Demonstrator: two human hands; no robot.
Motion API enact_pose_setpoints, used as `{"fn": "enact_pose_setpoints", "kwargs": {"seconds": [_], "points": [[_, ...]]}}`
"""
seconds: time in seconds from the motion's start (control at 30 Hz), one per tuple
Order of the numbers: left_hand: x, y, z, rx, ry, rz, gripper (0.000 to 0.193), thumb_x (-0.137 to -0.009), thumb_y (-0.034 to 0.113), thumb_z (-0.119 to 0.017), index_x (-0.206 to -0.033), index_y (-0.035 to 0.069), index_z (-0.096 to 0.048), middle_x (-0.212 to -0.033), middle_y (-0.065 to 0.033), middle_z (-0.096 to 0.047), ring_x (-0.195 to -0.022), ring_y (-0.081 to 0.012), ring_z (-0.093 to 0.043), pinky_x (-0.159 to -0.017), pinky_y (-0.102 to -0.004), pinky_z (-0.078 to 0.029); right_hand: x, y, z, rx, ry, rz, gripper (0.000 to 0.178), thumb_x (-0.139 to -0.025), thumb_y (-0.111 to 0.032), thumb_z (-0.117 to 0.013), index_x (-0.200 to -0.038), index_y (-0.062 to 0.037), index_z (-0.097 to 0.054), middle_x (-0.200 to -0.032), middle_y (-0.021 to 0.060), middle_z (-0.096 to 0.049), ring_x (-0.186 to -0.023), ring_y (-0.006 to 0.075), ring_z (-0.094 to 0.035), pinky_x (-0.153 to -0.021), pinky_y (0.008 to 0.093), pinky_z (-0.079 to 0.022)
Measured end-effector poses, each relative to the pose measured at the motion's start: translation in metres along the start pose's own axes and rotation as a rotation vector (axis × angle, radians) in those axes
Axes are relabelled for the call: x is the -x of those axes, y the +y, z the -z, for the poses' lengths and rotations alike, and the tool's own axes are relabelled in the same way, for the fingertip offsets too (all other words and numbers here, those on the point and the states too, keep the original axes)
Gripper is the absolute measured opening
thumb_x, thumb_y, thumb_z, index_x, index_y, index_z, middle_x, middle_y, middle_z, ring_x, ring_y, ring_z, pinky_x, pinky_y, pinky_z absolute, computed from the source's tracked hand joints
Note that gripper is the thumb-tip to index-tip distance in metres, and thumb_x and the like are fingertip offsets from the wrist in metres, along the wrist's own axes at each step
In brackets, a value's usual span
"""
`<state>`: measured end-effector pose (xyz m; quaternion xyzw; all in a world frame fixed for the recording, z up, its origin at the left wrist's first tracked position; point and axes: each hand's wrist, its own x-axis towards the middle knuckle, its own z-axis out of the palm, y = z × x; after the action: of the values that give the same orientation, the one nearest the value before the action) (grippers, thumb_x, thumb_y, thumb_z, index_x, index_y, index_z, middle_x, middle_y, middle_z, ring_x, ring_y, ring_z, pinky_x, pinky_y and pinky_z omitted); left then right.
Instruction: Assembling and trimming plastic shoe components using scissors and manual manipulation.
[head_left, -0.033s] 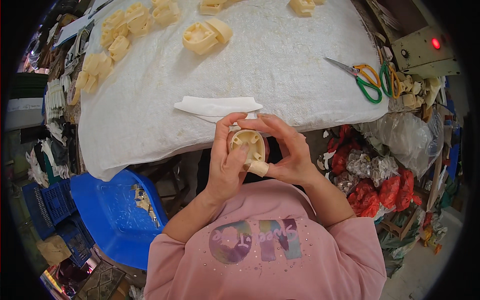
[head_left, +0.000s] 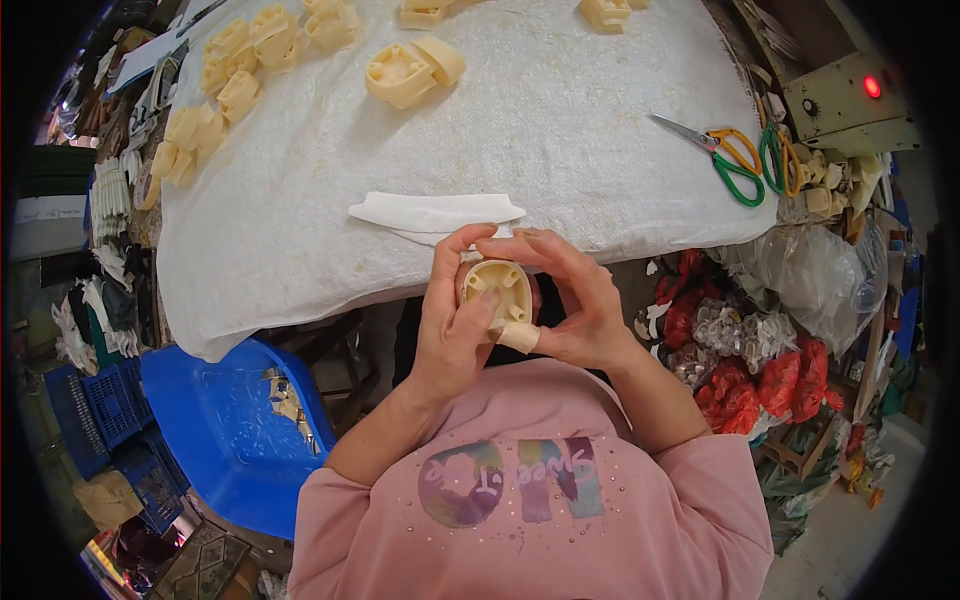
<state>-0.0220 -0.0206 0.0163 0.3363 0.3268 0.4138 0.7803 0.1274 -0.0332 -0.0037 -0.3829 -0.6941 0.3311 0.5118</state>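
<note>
In front of my chest, at the table's near edge, both hands hold one hollow cream plastic part (head_left: 512, 285). Its open side faces up and shows small round posts inside. My left hand (head_left: 455, 325) grips it from the left, the thumb pressed into the hollow and the fingers curled round the rim. My right hand (head_left: 583, 310) closes on it from the right, fingertips at the far rim. A beige wrapping (head_left: 518, 337) covers the right thumb's tip against the near side. The part's underside is hidden. Just beyond the fingers lies a curved white strip (head_left: 435, 212).
A white woven sheet (head_left: 560, 130) covers the table. More cream parts (head_left: 400, 75) sit toward its far left. Scissors with green and orange handles (head_left: 735, 165) lie at the right. A blue plastic basin (head_left: 220, 430) stands at lower left; red bags (head_left: 780, 385) at right.
</note>
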Motion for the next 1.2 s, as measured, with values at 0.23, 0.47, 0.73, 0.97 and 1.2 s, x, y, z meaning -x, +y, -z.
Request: {"fn": "enact_pose_setpoints", "kwargs": {"seconds": [0.23, 0.47, 0.73, 0.97, 1.2], "points": [[-0.007, 0.004, 0.01, 0.115, -0.084, 0.055, 0.048, -0.093, 0.036, -0.043, -0.13, 0.007, -0.034, -0.09, -0.014, -0.056, -0.079, -0.0189, -0.058, -0.064, -0.0303, -0.05, 0.0, 0.003, -0.002, -0.18, -0.005, -0.021, 0.093, -0.061, -0.008, -0.085, -0.137, -0.0051, -0.031, -0.119, 0.0196, -0.058, -0.116, 0.0272, -0.054, -0.102, 0.0418, -0.036], [-0.003, -0.003, -0.003, -0.059, 0.04, -0.004, 0.051, -0.094, 0.035, -0.044, -0.134, 0.007, -0.031, -0.097, -0.0126, -0.055, -0.075, -0.0181, -0.058, -0.059, -0.0287, -0.05, -0.005, -0.005, -0.001, -0.114, 0.01, -0.133, 0.056, -0.077, -0.019, -0.07, -0.127, -0.008, -0.047, -0.113, 0.0077, -0.051, -0.106, 0.0216, -0.044, -0.072, 0.0307, -0.048], [-0.008, -0.001, -0.012, -0.025, 0.016, 0.04, 0.085, -0.085, 0.073, -0.027, -0.141, 0.009, -0.021, -0.108, -0.0108, -0.051, -0.078, -0.0167, -0.059, -0.058, -0.031, -0.052, -0.029, -0.003, 0.005, -0.796, -0.06, -0.788, 0.026, -0.093, -0.025, -0.047, -0.094, -0.0022, -0.059, -0.078, 0.0045, -0.059, -0.063, 0.0111, -0.061, -0.041, 0.022, -0.052], [-0.007, -0.006, -0.006, 0.043, -0.14, 0.004, 0.067, -0.092, 0.047, -0.049, -0.137, 0.004, -0.023, -0.119, -0.0097, -0.043, -0.098, -0.0137, -0.052, -0.076, -0.0248, -0.047, -0.009, 0.012, 0.007, -0.58, -0.11, -0.421, 0.013, -0.088, -0.013, -0.052, -0.095, -0.0033, -0.058, -0.103, 0.0074, -0.056, -0.079, 0.0159, -0.06, -0.061, 0.0256, -0.052], [-0.007, -0.003, -0.019, 0.053, 0.031, -0.102, 0.052, -0.095, 0.032, -0.051, -0.133, 0.004, -0.03, -0.112, -0.0088, -0.047, -0.095, -0.012, -0.052, -0.079, -0.0234, -0.045, -0.002, 0.001, -0.013, -0.373, 0.113, -0.283, 0.023, -0.093, -0.014, -0.045, -0.114, -0.0066, -0.053, -0.111, 0.0103, -0.055, -0.097, 0.0243, -0.054, -0.087, 0.0341, -0.041]]}}
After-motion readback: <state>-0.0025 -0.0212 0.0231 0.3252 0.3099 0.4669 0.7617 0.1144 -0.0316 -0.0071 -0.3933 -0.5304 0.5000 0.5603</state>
